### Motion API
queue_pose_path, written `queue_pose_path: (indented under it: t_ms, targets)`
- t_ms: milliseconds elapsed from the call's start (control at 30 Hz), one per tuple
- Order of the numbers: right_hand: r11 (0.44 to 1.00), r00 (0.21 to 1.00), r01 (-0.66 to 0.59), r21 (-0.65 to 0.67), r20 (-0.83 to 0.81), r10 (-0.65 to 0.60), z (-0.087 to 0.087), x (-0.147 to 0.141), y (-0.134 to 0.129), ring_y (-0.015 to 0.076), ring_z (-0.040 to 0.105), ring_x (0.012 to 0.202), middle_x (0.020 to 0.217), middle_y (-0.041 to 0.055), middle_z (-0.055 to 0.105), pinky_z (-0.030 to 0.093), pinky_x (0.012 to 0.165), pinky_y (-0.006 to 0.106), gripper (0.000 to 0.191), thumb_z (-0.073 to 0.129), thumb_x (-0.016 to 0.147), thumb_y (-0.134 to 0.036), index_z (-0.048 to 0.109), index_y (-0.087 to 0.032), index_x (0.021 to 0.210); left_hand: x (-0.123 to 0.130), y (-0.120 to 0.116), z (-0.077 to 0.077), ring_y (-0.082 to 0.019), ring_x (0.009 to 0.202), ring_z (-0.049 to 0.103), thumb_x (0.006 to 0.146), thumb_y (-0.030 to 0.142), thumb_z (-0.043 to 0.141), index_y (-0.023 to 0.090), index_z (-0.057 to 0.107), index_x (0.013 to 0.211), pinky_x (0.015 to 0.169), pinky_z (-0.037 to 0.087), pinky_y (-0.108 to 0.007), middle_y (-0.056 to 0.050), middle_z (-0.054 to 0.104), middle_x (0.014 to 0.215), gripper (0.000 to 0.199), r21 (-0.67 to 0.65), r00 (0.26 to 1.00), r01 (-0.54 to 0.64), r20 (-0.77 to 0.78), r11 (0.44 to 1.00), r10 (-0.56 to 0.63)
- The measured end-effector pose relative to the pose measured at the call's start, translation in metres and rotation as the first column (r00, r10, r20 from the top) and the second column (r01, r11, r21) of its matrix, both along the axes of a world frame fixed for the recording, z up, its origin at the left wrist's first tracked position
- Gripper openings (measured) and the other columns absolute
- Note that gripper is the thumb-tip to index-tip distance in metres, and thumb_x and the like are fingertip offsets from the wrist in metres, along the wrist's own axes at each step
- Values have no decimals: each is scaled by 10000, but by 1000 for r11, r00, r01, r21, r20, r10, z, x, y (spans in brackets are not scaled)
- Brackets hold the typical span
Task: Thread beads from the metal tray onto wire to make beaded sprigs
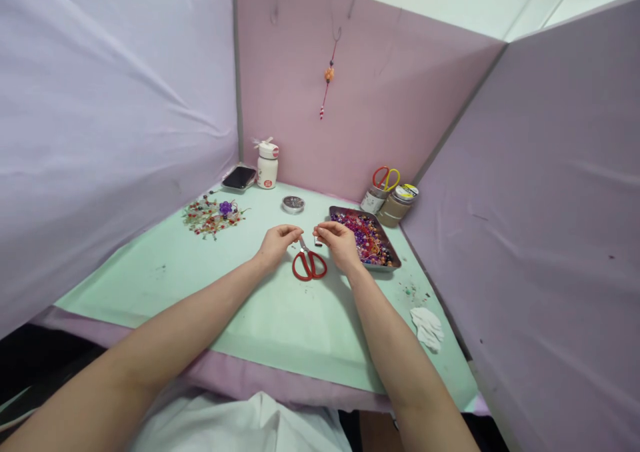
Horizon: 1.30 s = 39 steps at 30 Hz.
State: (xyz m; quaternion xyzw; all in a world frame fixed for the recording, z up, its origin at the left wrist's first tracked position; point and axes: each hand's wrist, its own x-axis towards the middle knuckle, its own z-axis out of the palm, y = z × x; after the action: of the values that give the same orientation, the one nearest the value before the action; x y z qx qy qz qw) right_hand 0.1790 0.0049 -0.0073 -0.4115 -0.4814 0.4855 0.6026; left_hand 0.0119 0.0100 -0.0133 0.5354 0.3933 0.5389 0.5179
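Note:
My left hand (278, 244) and my right hand (341, 242) face each other above the middle of the table, a small gap between them. Fingertips and thumb are pinched together on each; whatever they hold is too small to name. Below and between them lie red-handled scissors (309, 265), blades pointing away from me, the tip close to my left fingers. A small dark-and-white item (318, 241) is partly hidden beside my right fingertips. Just right of that hand stands a metal tray (396, 263) heaped with purple, red and orange beads.
Finished-looking beaded pieces (213, 217) lie at left. Behind stand a phone (239, 177), a white bottle (267, 165) and a round tin (293, 204). Back right are a can with scissors (373, 199) and a jar (397, 207). A crumpled white cloth (427, 329) lies right. A beaded string (329, 74) hangs from a hook.

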Motion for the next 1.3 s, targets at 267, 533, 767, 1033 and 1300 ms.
queue_pose_path:
  t_ms: [267, 533, 767, 1033, 1300]
  targets:
    - [999, 999, -16, 34, 47, 15, -4, 2, 2, 159, 671, 778, 829, 23, 700, 508, 721, 292, 254, 749, 632, -359, 659, -203, 811, 0, -2, 3, -168, 725, 543, 643, 441, 717, 157, 682, 727, 768, 413, -312, -38, 654, 704, 299, 31, 1000, 0, -28, 1000, 1]
    - [999, 995, -6, 50, 102, 1, -1, 1, 1, 144, 629, 733, 761, 1, 670, 498, 685, 280, 228, 737, 635, -343, 664, -207, 803, -1, 0, 1, -163, 712, 535, 629, 449, 728, 147, 689, 754, 742, 410, -304, -40, 651, 711, 329, 19, 1000, 0, -20, 1000, 1]
    - [998, 991, -12, 57, 135, 4, -1, 1, 0, 139, 603, 724, 793, -2, 676, 496, 683, 285, 247, 736, 620, -352, 664, -212, 810, 0, -4, 6, -170, 717, 540, 624, 466, 725, 153, 685, 736, 745, 408, -308, -43, 651, 710, 335, 26, 998, -3, -60, 1000, 4]
    - [997, 989, -10, 70, 147, -1, -2, 1, 1, 140, 605, 727, 785, -5, 672, 489, 667, 276, 220, 725, 635, -341, 663, -217, 807, -1, -2, 3, -165, 704, 540, 634, 460, 721, 155, 682, 741, 733, 411, -306, -36, 647, 703, 326, 28, 998, 10, -55, 1000, -9]
    - [996, 990, -2, 84, 141, -10, -5, 2, 3, 145, 621, 744, 797, 5, 681, 489, 674, 275, 217, 716, 651, -347, 665, -210, 811, -1, 2, -1, -167, 708, 543, 629, 465, 726, 155, 687, 755, 731, 415, -310, -38, 647, 707, 338, 36, 999, 18, -37, 999, -16]
